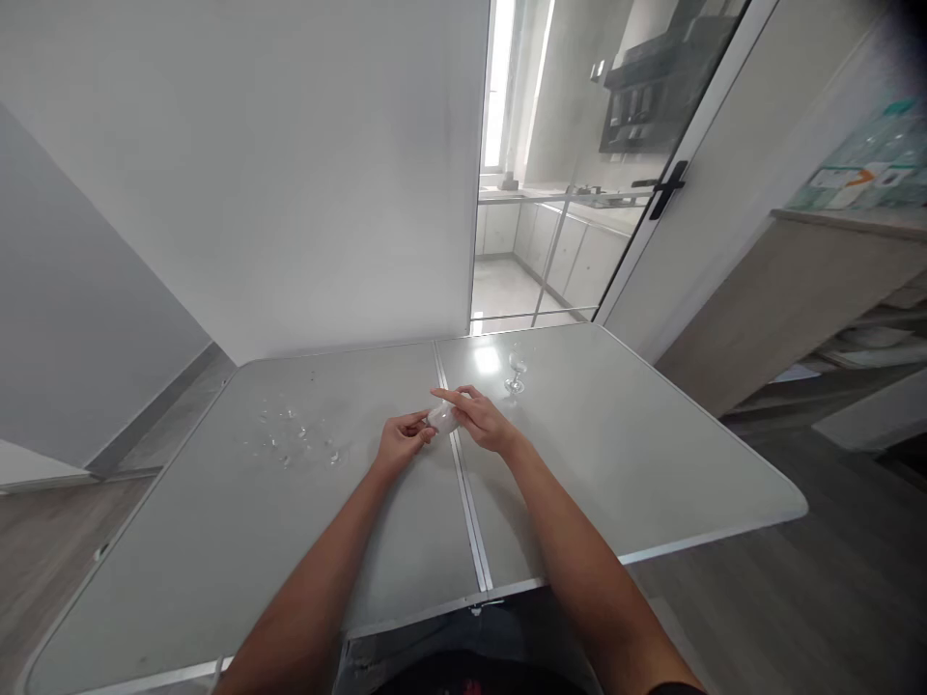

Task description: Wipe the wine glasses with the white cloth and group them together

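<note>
Between my two hands is a small, clear, whitish cup-shaped piece, held above the table's metal seam. My left hand pinches its left end with thumb and fingertips. From the other side, my right hand closes around the piece, its index finger stretched out over the top. Just beyond the right hand, a clear stemmed goblet stands upright on its round foot. To the left lie several small transparent pieces, scattered and too faint to make out in shape.
The pale grey table has rounded corners and a metal strip across its middle. A white wall and a glass door with a black handle border its far side. Shelves with bottles stand at right.
</note>
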`<control>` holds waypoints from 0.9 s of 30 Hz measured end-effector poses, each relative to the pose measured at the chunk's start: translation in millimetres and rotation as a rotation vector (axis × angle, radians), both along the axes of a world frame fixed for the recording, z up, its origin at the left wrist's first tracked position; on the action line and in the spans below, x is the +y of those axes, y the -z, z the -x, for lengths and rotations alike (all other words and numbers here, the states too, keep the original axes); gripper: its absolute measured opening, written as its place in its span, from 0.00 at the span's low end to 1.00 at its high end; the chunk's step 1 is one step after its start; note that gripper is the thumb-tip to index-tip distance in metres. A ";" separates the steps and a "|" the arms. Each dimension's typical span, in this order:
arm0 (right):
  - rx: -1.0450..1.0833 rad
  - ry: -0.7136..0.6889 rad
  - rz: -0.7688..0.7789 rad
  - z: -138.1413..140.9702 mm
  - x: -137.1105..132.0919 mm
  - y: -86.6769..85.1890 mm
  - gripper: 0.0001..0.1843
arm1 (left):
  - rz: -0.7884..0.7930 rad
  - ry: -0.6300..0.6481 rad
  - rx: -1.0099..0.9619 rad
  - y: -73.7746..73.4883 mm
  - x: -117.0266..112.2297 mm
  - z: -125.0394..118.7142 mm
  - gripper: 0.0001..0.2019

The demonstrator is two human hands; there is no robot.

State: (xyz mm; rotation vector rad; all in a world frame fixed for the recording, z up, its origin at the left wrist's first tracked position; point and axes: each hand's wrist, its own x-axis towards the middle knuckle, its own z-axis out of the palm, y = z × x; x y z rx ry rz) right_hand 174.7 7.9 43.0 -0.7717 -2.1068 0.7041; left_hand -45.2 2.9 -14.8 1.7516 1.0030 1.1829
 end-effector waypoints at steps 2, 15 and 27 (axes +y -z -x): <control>0.060 0.039 0.117 5.1 2.3 0.8 0.25 | -0.166 -0.130 0.073 1.1 2.5 2.8 0.24; 0.256 0.067 0.287 9.1 -0.2 -2.4 0.27 | 0.090 0.012 -0.007 -1.1 -0.5 -2.4 0.25; 0.319 0.216 0.449 15.1 7.3 6.0 0.23 | -0.155 -0.155 0.196 -0.7 4.6 3.8 0.24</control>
